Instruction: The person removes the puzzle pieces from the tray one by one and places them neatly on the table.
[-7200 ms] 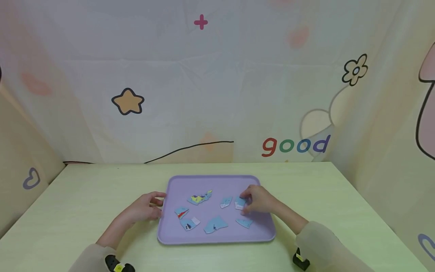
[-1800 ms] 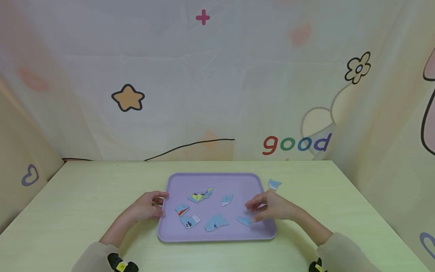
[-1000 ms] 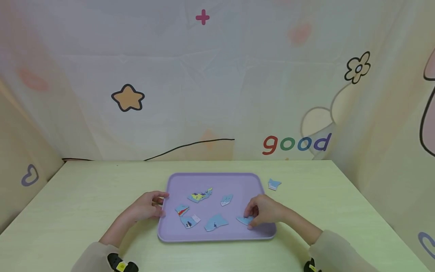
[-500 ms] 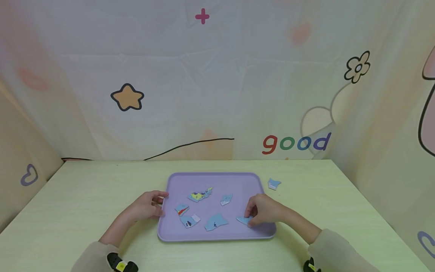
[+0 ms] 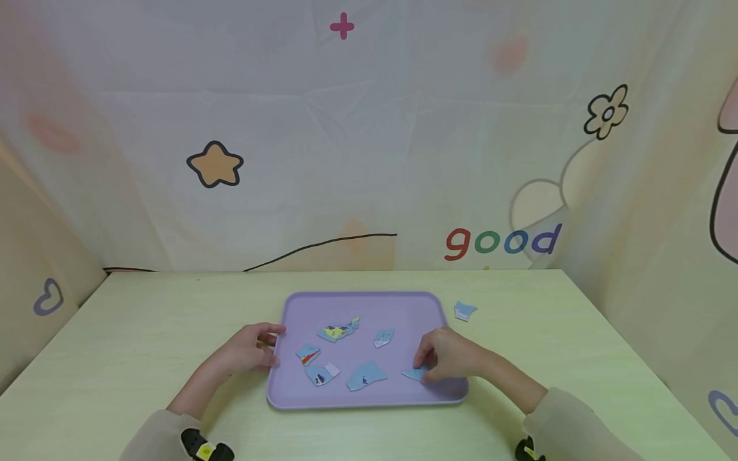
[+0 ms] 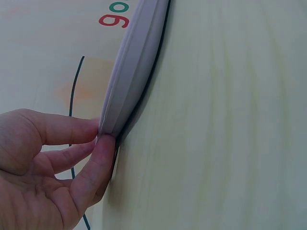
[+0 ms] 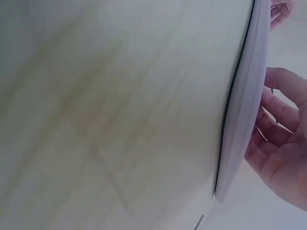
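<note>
My right hand (image 5: 452, 354) pinches a small light-blue puzzle piece (image 5: 412, 373) near the right side of a purple tray (image 5: 369, 406). Part of that piece is hidden under the fingers. At the tray's left edge my left hand (image 5: 250, 349) holds the rim. Up close in the left wrist view, the left hand (image 6: 57, 177) has its thumb and index finger against the tray wall (image 6: 134, 62). In the right wrist view the tray's side (image 7: 242, 105) hides the piece and the tips of the right hand (image 7: 283, 129).
Other jagged pieces lie spread on the tray: a yellow-patterned piece (image 5: 339, 330), a red-striped piece (image 5: 308, 354), a white-cornered piece (image 5: 323, 374), a large blue piece (image 5: 366, 376) and a small blue-white piece (image 5: 384, 338). One blue-white piece (image 5: 464, 311) lies on the table beyond the tray's upper right corner.
The blue-white piece went from the tray to the table at the upper right. My right hand then came down onto the lower right piece, which has shifted slightly. The left hand stays at the rim.
</note>
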The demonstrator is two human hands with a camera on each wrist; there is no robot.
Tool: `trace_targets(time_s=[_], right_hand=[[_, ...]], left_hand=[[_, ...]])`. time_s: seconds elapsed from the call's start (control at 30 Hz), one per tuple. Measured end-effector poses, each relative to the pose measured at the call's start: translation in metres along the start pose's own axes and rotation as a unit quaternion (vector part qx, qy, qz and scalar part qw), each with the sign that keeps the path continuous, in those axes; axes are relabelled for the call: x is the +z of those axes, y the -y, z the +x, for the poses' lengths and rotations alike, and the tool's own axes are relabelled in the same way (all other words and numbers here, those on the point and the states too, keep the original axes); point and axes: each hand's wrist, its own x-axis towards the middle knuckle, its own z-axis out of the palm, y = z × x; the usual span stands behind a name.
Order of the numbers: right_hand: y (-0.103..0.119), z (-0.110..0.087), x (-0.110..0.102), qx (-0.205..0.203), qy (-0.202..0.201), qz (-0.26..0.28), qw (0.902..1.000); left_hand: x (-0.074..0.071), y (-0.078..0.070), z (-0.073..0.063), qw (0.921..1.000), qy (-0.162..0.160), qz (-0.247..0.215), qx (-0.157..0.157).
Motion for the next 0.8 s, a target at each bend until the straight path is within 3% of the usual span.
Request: trace_targets(time_s=[0.43,0.8], right_hand=[[0.0057,0.0018,-0.0006,-0.008,0.013,-0.11,0.9938],[0.0039,0.0031,-0.0017,-0.023,0.012,-0.097,0.995]], left_hand=[[0.0005,-0.0033,-0.0027,1.0,0.002,-0.003,0.0],[0.0002,-0.0044,-0.0034,1.0,0.0,-0.003,0.0]])
